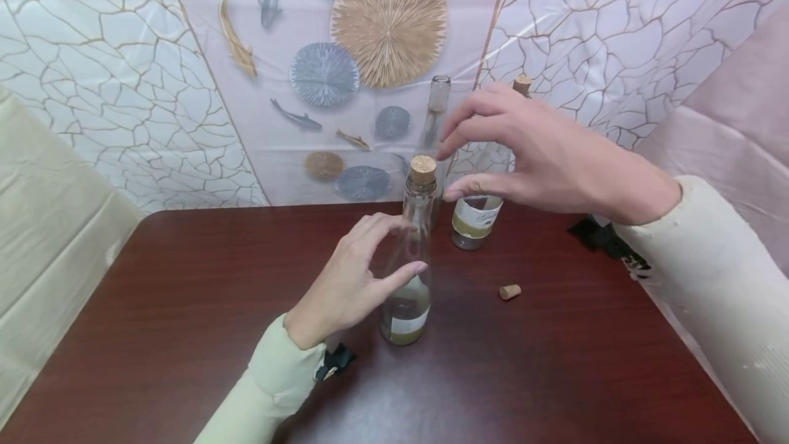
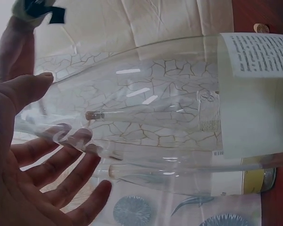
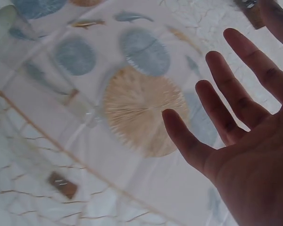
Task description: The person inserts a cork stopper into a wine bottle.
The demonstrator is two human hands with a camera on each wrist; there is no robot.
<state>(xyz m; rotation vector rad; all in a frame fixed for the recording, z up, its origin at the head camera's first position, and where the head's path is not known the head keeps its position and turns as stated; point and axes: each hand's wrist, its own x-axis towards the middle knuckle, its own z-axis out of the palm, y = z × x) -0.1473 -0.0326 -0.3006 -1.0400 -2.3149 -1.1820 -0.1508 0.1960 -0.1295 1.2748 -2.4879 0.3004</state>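
A clear glass bottle [image 1: 403, 297] stands upright near the middle of the table, with a cork [image 1: 422, 168] seated in its mouth. Beside its neck and shoulder is my left hand [image 1: 351, 276], thumb and fingers parted. In the left wrist view those fingers [image 2: 87, 165] are loosely bent, without a visible grip on the glass. My right hand [image 1: 536, 149] hovers up and to the right of the cork, thumb and fingertips apart and nothing between them. The right wrist view has its fingers [image 3: 236, 101] spread.
Behind stand a corked bottle [image 1: 473, 218] with a white and gold label, partly hidden by my right hand, and a slim clear bottle [image 1: 438, 98] with something tan inside its neck. A loose cork [image 1: 509, 292] lies on the dark red table [image 1: 203, 307]. Patterned sheeting [image 1: 123, 88] hangs behind.
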